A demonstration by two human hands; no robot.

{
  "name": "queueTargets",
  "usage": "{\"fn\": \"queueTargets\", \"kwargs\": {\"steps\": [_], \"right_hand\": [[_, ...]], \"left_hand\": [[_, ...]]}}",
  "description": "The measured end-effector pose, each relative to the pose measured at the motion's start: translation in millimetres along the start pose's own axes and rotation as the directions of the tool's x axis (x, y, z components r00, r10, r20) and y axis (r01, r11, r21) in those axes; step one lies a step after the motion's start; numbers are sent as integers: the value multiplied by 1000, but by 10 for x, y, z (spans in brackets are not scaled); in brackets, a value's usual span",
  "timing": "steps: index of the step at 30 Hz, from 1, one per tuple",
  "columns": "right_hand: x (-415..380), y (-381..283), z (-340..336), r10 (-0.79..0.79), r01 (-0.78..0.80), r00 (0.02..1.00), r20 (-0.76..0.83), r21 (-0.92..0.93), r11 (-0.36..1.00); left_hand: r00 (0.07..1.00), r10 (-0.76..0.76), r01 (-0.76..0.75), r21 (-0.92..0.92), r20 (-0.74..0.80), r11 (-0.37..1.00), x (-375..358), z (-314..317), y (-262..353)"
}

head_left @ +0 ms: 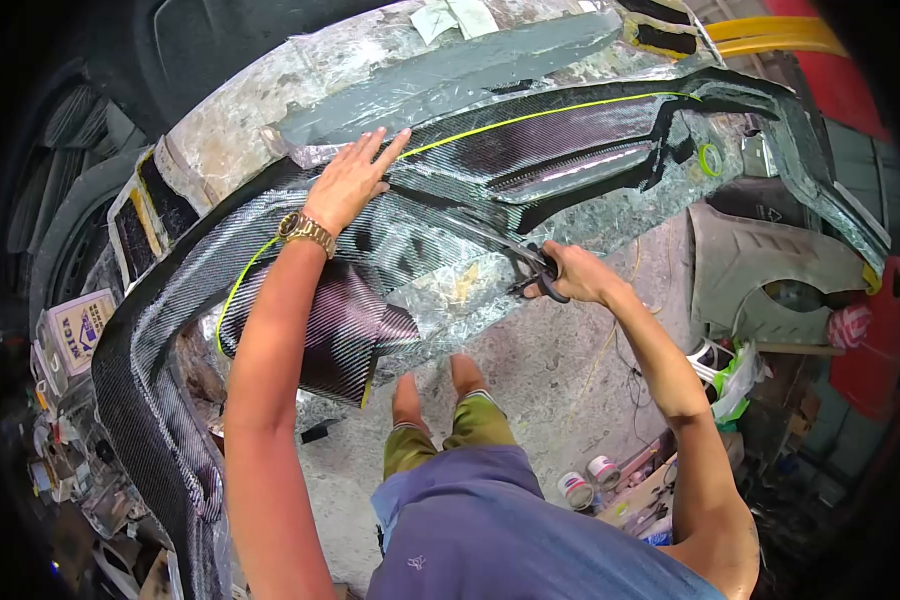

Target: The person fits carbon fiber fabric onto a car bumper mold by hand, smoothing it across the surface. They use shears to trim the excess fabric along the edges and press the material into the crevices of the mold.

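Observation:
Black woven carbon fibre cloth lies over a long, curved bumper-shaped piece. My left hand rests flat on the cloth near its upper edge, fingers stretched out, with a metal watch on the wrist. In my right hand is a pair of black-handled scissors, fingers through the handles. Its long blades point up and left across the cloth toward my left hand. A thin yellow-green line runs along the cloth. One dark flap of cloth hangs down below my left forearm.
A yellow-green tape ring sits on the work surface at right. Behind the bumper-shaped piece lies a grey sheet. At right stands a grey panel. Cans are on the floor, and clutter fills the left side.

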State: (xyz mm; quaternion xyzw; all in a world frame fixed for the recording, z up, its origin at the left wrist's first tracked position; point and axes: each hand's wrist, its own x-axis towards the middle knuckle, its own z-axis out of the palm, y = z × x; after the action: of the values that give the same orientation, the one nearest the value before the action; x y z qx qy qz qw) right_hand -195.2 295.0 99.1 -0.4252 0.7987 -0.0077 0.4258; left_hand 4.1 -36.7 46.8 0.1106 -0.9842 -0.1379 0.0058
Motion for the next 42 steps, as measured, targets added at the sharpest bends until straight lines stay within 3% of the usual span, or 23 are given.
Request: {"fn": "queueTargets", "kwargs": {"steps": [17,32,42], "right_hand": [[216,-86,-107,-73,56,992,-98,-163,985],[327,54,-141,-233,237,971,-49,111,965],[359,83,-188,-247,241,969,17,155,958]], "left_hand": [[1000,-16,16,12,14,1000,3,-9,18],[1000,-10,10,66,-10,998,1,20,23],[1000,-13,15,72,-20,997,-6,27,29]]}}
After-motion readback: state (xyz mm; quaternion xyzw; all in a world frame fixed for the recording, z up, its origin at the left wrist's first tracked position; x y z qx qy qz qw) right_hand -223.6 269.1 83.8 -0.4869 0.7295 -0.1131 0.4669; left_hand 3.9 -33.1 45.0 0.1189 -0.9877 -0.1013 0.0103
